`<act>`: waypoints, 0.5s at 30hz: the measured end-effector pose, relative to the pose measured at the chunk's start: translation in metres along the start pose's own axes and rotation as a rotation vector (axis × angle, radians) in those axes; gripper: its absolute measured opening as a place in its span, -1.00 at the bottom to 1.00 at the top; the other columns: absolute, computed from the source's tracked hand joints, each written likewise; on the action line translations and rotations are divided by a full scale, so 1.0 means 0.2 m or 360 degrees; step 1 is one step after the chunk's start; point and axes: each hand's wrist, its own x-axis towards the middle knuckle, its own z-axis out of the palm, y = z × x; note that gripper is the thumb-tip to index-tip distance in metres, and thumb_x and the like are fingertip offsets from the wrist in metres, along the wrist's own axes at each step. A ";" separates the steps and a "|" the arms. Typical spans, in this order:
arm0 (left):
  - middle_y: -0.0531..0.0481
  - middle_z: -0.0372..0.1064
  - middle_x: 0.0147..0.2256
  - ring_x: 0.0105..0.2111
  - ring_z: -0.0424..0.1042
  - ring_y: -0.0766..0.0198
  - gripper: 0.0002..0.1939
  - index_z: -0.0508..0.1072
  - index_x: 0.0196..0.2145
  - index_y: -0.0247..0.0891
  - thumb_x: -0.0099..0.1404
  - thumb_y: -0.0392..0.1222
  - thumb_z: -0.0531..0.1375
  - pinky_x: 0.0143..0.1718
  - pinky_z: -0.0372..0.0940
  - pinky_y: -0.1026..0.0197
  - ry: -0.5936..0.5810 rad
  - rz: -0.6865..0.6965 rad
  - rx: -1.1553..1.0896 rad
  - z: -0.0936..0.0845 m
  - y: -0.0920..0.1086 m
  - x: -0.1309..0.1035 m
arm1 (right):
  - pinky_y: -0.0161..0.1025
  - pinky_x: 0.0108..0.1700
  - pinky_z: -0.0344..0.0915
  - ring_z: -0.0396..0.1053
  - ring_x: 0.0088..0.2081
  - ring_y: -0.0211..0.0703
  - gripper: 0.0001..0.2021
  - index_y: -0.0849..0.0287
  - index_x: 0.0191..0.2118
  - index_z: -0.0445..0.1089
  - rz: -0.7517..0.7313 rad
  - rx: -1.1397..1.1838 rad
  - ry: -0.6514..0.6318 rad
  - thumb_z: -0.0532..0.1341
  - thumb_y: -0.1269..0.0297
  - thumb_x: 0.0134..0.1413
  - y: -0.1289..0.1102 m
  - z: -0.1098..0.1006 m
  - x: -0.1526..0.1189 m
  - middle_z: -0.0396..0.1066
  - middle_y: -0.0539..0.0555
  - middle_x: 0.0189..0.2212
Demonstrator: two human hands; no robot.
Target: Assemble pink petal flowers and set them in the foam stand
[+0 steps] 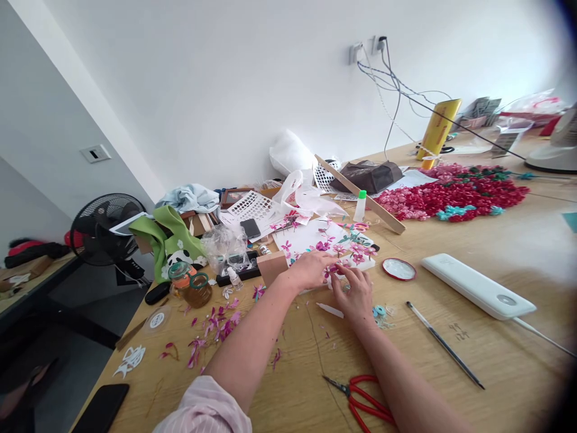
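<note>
My left hand (313, 269) reaches over the middle of the table, its fingers closed at a small magenta artificial flower (330, 272). Close on its right, my right hand (355, 293) has bent fingers meeting the same cluster; what they pinch is hidden. More pink flowers (358, 252) stand just beyond both hands, above a white block (367, 263). A slim white tube with a pointed tip (330, 310) lies beside my right hand. Red-handled snippers (360, 400) rest near my right forearm.
Loose magenta petals (225, 322) lie left of my arms, near two glass jars (198, 290). To the right are a red-rimmed lid (399, 269), a pen (444, 343) and a corded white device (478, 285). A wooden strip (360, 195) slants behind, beside heaped red flowers (455, 189).
</note>
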 end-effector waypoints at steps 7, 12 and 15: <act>-0.08 0.37 0.02 0.05 0.31 0.19 -0.49 0.34 0.05 -0.23 0.13 -0.48 0.09 0.09 0.18 0.17 -0.0070 0.0074 -0.0031 0.01 0.00 0.02 | -0.07 -0.14 0.16 0.27 -0.18 0.02 -0.78 0.16 -0.22 0.43 -0.0003 0.0007 -0.0013 0.12 0.20 0.07 0.00 0.00 0.00 0.43 0.15 -0.28; -0.08 0.38 0.01 0.02 0.33 0.19 -0.51 0.35 0.04 -0.22 0.14 -0.45 0.10 0.06 0.21 0.18 -0.0058 0.0069 -0.0018 0.00 0.00 0.01 | -0.08 -0.16 0.15 0.27 -0.19 0.02 -0.78 0.15 -0.23 0.43 0.0006 0.0003 -0.0011 0.12 0.20 0.07 0.00 0.00 0.00 0.42 0.15 -0.27; -0.09 0.38 0.02 0.03 0.32 0.19 -0.50 0.35 0.04 -0.24 0.13 -0.45 0.09 0.07 0.21 0.18 -0.0037 0.0078 -0.0009 0.01 -0.01 0.01 | -0.08 -0.15 0.16 0.27 -0.19 0.02 -0.78 0.16 -0.23 0.43 0.0000 0.0000 -0.0010 0.13 0.20 0.06 0.00 0.00 0.00 0.42 0.15 -0.28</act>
